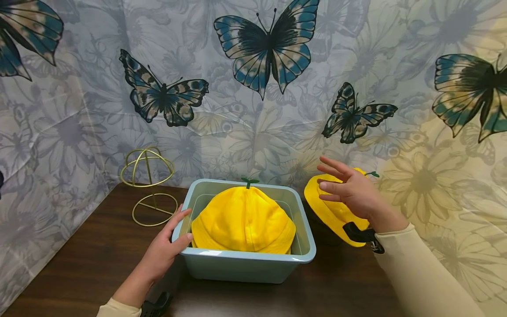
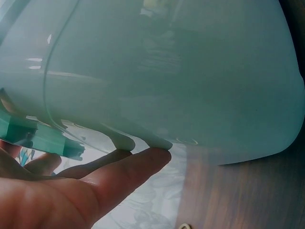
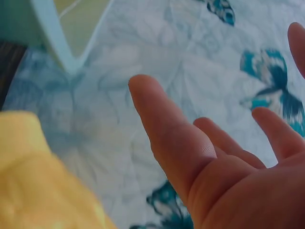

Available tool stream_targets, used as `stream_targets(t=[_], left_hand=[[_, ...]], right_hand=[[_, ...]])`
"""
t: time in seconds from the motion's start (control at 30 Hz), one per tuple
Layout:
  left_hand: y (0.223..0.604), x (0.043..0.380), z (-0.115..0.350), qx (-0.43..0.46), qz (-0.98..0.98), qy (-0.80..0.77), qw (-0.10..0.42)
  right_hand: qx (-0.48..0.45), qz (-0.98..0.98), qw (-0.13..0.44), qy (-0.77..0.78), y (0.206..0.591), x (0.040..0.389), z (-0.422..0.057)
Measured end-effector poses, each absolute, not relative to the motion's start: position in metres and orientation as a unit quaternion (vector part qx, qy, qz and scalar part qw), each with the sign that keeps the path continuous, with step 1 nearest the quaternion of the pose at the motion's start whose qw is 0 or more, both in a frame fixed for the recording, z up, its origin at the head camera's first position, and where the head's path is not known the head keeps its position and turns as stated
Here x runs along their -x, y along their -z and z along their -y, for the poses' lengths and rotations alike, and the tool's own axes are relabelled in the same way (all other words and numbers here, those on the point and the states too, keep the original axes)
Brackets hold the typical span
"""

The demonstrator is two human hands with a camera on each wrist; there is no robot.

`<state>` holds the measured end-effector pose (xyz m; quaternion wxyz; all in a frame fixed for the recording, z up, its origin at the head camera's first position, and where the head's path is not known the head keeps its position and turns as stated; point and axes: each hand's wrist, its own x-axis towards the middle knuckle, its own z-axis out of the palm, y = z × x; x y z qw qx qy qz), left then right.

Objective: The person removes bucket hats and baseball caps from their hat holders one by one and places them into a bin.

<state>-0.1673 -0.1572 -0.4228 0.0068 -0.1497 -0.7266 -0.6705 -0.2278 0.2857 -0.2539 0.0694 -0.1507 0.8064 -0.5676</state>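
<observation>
A yellow bucket hat (image 1: pixel 245 220) with a green sprout on its crown sits inside a light blue plastic basin (image 1: pixel 247 266). My left hand (image 1: pixel 164 246) touches the basin's left side, its thumb and fingers fairly straight at the rim. The left wrist view shows fingertips (image 2: pixel 159 155) against the basin's glossy wall (image 2: pixel 190 86). My right hand (image 1: pixel 352 191) is raised to the right of the basin, fingers spread and holding nothing. Behind it lies a second yellow hat (image 1: pixel 317 200), also with a sprout and partly hidden; its yellow cloth (image 3: pixel 43 186) shows blurred in the right wrist view.
A gold wire stand (image 1: pixel 152 180) with rings and a domed top stands left of the basin. All sits on a dark wood table (image 1: pixel 91 251). Close behind hangs a butterfly-print cloth (image 1: pixel 253 132), which also runs along both sides.
</observation>
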Motion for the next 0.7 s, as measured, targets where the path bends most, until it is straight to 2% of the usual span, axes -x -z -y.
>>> stream_targets(t=[0.2, 0.43, 0.7], left_hand=[[0.424, 0.167, 0.158, 0.151, 0.727, 0.670, 0.008], [0.423, 0.166, 0.157, 0.153, 0.728, 0.668, 0.008], [0.422, 0.166, 0.158, 0.155, 0.727, 0.669, 0.006]], right_hand=[[0.152, -0.786, 0.058, 0.596, 0.245, 0.222, -0.324], [0.157, -0.761, 0.069, 0.626, 0.238, 0.219, -0.373], [0.092, -0.804, 0.053, 0.586, 0.236, 0.220, -0.414]])
